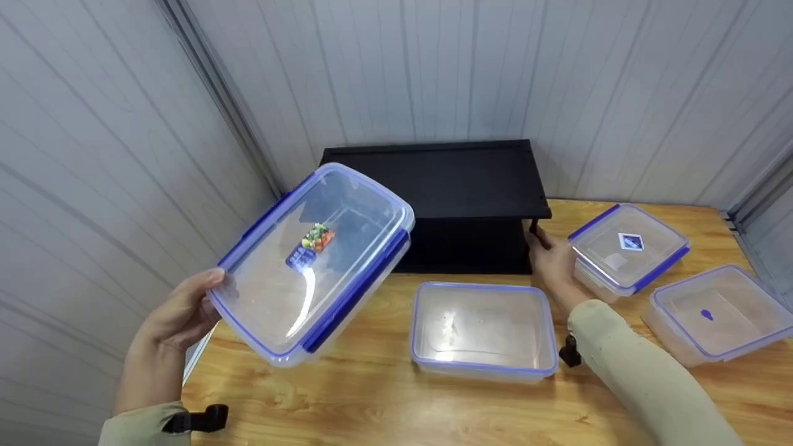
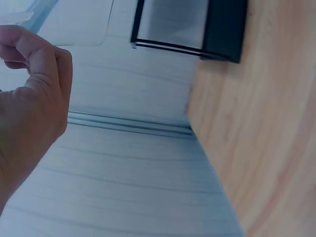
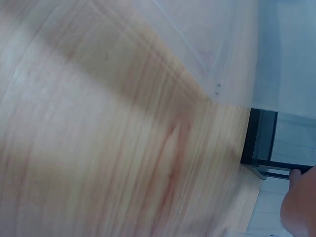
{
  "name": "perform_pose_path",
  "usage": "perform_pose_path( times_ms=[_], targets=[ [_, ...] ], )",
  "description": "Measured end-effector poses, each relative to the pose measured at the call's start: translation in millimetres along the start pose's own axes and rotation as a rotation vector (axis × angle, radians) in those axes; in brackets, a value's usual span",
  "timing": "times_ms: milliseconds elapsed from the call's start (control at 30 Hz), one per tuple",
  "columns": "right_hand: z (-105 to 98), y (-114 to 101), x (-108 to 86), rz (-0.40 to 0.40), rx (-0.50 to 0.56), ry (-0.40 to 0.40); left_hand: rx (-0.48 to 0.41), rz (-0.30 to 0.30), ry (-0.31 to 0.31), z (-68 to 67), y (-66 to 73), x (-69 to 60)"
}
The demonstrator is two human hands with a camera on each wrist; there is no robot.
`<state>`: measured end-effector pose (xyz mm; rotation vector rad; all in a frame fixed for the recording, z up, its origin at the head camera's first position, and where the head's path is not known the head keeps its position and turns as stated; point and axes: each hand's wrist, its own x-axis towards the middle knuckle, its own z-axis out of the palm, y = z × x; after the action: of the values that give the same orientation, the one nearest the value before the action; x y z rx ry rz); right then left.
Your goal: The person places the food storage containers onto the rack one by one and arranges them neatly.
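Observation:
My left hand (image 1: pixel 186 310) grips a clear food container (image 1: pixel 347 285) by its near left corner and holds it tilted in the air. The container has blue side clips and a label with vegetables on its lid; in the left wrist view only a part of it shows above the hand (image 2: pixel 37 84). My right hand (image 1: pixel 554 260) holds the right front post of a black two-tier shelf (image 1: pixel 446 179). In the right wrist view part of that hand (image 3: pixel 301 202) touches the shelf's frame (image 3: pixel 256 143). Some of the right fingers are hidden.
A clear container with a blue rim (image 1: pixel 483 328) sits on the wooden table (image 1: pixel 372 409) before the shelf. To the right stand a blue-clipped container (image 1: pixel 650 260) and another with a blue mark (image 1: pixel 725 322). White panel walls (image 1: pixel 421 74) enclose the back and sides.

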<state>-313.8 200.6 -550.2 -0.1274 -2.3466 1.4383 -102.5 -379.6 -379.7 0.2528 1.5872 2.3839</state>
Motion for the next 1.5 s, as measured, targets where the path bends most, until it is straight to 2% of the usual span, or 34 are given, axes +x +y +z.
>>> perform_pose_path(
  times_ms=[67, 200, 300, 367, 433, 533, 600, 733, 933, 1100, 1267, 1500],
  targets=[
    [-1, 1, 0.7, 0.001, -0.003, -0.005, 0.007, -0.002, 0.052, 4.6, 5.0, 5.3],
    [-2, 1, 0.7, 0.003, -0.012, -0.004, 0.013, -0.025, 0.207, 19.7, 14.7, 19.9],
    [-2, 1, 0.5, 0.010, -0.010, -0.004, -0.004, -0.042, 0.318, 32.4, 20.3, 33.1],
    [-2, 0, 0.1, 0.016, -0.008, -0.005, -0.033, -0.042, 0.367, 39.3, 23.0, 41.9],
    [-2, 0, -0.2, 0.019, 0.001, -0.011, -0.071, -0.032, 0.388, 44.3, 25.0, 50.4],
    [-2, -1, -1.0, 0.030, 0.016, -0.019, -0.176, -0.025, 0.397, 50.4, 28.7, 62.5],
    [-2, -1, -1.5, 0.032, 0.024, -0.024, -0.252, -0.031, 0.402, 53.4, 31.7, 71.4],
    [-3, 0, -2.0, 0.022, 0.012, -0.026, -0.339, -0.063, 0.439, 59.5, 37.9, 89.2],
    [-2, 1, -1.1, 0.020, 0.017, -0.017, -0.440, -0.113, 0.570, 67.1, 45.4, 112.4],
    [-3, 0, -1.4, 0.033, 0.025, -0.018, -0.501, -0.131, 0.645, 72.0, 45.4, 133.3],
    [-5, -1, -3.7, 0.052, 0.029, -0.041, -0.515, -0.122, 0.686, 76.2, 41.1, 153.9],
    [-5, -3, -5.7, 0.074, 0.052, -0.070, -0.519, -0.092, 0.754, 79.0, 35.3, 173.0]
  ],
)
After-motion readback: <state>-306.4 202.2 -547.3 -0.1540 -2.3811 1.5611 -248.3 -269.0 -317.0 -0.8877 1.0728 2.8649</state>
